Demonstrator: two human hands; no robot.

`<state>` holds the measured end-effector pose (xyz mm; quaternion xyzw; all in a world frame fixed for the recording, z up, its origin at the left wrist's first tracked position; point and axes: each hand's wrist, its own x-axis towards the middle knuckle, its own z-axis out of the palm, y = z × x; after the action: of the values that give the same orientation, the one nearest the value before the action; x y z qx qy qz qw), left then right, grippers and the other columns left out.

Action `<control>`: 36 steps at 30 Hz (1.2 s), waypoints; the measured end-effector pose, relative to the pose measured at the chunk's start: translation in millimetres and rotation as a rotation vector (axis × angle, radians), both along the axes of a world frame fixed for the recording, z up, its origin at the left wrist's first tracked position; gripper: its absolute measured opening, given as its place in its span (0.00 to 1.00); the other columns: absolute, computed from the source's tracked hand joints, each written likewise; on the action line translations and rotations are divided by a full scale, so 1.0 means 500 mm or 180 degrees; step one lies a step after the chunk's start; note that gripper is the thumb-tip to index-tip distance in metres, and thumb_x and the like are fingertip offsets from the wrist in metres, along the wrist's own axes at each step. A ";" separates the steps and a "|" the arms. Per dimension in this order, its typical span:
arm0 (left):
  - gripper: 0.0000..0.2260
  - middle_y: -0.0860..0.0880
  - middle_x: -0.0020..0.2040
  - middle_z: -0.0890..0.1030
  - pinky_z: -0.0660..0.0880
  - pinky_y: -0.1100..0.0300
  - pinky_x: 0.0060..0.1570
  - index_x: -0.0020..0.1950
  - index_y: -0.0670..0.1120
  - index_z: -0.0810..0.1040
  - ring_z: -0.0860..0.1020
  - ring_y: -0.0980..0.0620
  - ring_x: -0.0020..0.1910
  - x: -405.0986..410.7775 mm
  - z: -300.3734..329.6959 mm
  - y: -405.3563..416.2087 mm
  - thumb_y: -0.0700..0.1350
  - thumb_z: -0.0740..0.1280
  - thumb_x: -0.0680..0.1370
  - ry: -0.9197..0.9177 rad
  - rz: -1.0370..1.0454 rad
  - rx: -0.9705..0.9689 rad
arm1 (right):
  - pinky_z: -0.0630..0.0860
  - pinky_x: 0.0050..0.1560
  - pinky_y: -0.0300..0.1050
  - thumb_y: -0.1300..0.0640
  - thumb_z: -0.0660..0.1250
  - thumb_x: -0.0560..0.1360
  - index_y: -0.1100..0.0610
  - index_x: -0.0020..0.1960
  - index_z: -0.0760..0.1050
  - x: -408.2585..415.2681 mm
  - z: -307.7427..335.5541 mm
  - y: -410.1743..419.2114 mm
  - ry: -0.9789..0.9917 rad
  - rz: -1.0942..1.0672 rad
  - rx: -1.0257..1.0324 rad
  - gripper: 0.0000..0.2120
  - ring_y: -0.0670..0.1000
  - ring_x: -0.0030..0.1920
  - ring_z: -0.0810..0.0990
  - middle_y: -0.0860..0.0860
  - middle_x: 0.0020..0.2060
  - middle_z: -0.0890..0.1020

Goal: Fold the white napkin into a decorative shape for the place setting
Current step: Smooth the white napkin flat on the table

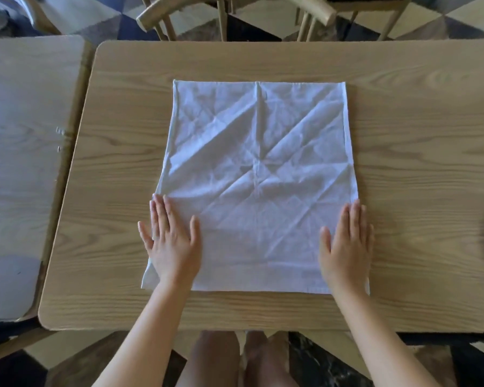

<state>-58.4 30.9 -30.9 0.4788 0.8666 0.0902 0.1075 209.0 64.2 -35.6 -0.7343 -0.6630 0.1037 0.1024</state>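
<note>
On the light wooden table with rounded corners (123, 191), seen from the head camera, the white square cloth napkin (259, 174) lies spread flat and unfolded, creased along diagonals and a centre line, its near edge parallel to the table's near edge. The left hand (172, 241) rests palm-down on the near left corner region, fingers extended and slightly spread, gripping nothing. The right hand (347, 247) lies flat along the near right edge, likewise extended and holding nothing. The cloth stretches away from both sets of fingertips, so either hand is equally close to its own near corner; a first fold would likely carry the near edge or a corner forward. A wooden chair (235, 12) stands beyond the table.
</note>
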 end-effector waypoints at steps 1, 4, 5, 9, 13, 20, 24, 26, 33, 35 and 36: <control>0.32 0.47 0.77 0.51 0.37 0.49 0.72 0.77 0.44 0.51 0.49 0.55 0.75 0.018 0.009 0.019 0.58 0.45 0.76 0.0026 -0.0092 0.0118 | 0.53 0.71 0.57 0.49 0.49 0.77 0.64 0.73 0.58 -0.028 0.011 0.014 0.0037 0.0067 0.0165 0.29 0.54 0.74 0.55 0.59 0.73 0.60; 0.27 0.45 0.76 0.58 0.42 0.46 0.71 0.75 0.45 0.58 0.55 0.51 0.75 0.086 0.017 0.088 0.52 0.52 0.77 0.0162 -0.1333 0.0419 | 0.51 0.71 0.55 0.53 0.52 0.77 0.60 0.73 0.59 -0.126 0.024 0.079 0.0023 0.1054 0.0434 0.26 0.54 0.74 0.55 0.56 0.73 0.61; 0.25 0.45 0.75 0.60 0.45 0.45 0.71 0.75 0.46 0.60 0.57 0.50 0.74 0.103 0.013 0.114 0.50 0.52 0.78 0.0214 -0.1692 0.0470 | 0.51 0.71 0.55 0.54 0.52 0.77 0.59 0.73 0.59 -0.152 0.020 0.106 -0.0015 0.1307 0.0453 0.26 0.53 0.74 0.56 0.55 0.73 0.62; 0.23 0.46 0.74 0.65 0.56 0.40 0.69 0.73 0.47 0.65 0.62 0.48 0.73 0.091 -0.017 0.205 0.50 0.52 0.78 0.0128 -0.2078 0.0194 | 0.62 0.68 0.57 0.53 0.52 0.75 0.59 0.71 0.64 -0.173 -0.012 0.200 -0.0207 0.1523 0.0153 0.25 0.54 0.71 0.65 0.55 0.70 0.68; 0.27 0.47 0.76 0.59 0.52 0.44 0.71 0.75 0.50 0.59 0.56 0.49 0.75 0.006 -0.031 0.233 0.55 0.52 0.76 0.0204 -0.2247 0.0015 | 0.53 0.71 0.56 0.48 0.49 0.76 0.59 0.73 0.60 -0.098 -0.034 0.237 -0.0340 0.1673 0.0094 0.27 0.54 0.73 0.61 0.55 0.72 0.64; 0.28 0.49 0.78 0.49 0.39 0.48 0.73 0.77 0.45 0.48 0.47 0.55 0.76 -0.099 -0.015 0.278 0.53 0.50 0.80 0.0267 -0.0695 -0.0024 | 0.50 0.73 0.54 0.46 0.43 0.74 0.63 0.74 0.54 -0.029 -0.016 0.303 -0.0268 0.0519 -0.0074 0.33 0.55 0.75 0.54 0.58 0.74 0.58; 0.27 0.48 0.78 0.50 0.37 0.44 0.70 0.77 0.48 0.50 0.48 0.53 0.76 -0.041 0.003 0.354 0.55 0.46 0.79 0.0427 -0.1429 0.0307 | 0.46 0.72 0.57 0.49 0.47 0.77 0.56 0.75 0.53 -0.136 0.012 0.362 -0.0116 0.1007 0.0217 0.27 0.55 0.75 0.51 0.56 0.75 0.55; 0.27 0.48 0.78 0.50 0.38 0.43 0.71 0.77 0.51 0.49 0.48 0.52 0.76 0.001 0.000 0.400 0.56 0.44 0.78 0.0402 -0.2072 0.0290 | 0.47 0.72 0.59 0.52 0.47 0.77 0.53 0.75 0.55 -0.185 0.012 0.395 -0.0142 0.1539 0.0222 0.26 0.55 0.75 0.52 0.55 0.75 0.57; 0.27 0.49 0.78 0.50 0.42 0.48 0.73 0.76 0.54 0.52 0.46 0.51 0.76 -0.030 -0.028 0.500 0.55 0.49 0.77 0.0216 -0.1986 -0.0001 | 0.52 0.71 0.60 0.45 0.45 0.75 0.52 0.74 0.59 -0.151 -0.032 0.488 -0.0288 0.1676 -0.0031 0.29 0.55 0.74 0.57 0.54 0.74 0.61; 0.26 0.48 0.78 0.49 0.43 0.52 0.74 0.77 0.53 0.52 0.46 0.51 0.76 -0.081 -0.027 0.509 0.54 0.52 0.79 0.0160 -0.1832 0.0056 | 0.49 0.72 0.56 0.44 0.42 0.74 0.54 0.74 0.56 -0.090 -0.033 0.513 -0.0360 0.1498 -0.0013 0.31 0.55 0.75 0.55 0.55 0.75 0.58; 0.26 0.47 0.78 0.49 0.43 0.53 0.74 0.77 0.52 0.51 0.46 0.51 0.76 -0.103 -0.027 0.510 0.53 0.52 0.79 0.0169 -0.1753 0.0087 | 0.49 0.73 0.54 0.43 0.42 0.74 0.56 0.75 0.55 -0.058 -0.032 0.525 -0.0404 0.1362 0.0025 0.32 0.55 0.75 0.54 0.55 0.75 0.58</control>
<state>-110.0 285.8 -44.6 0.6999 0.7050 0.0567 0.0988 180.0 326.7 -51.5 -0.5816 -0.8092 0.0741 0.0390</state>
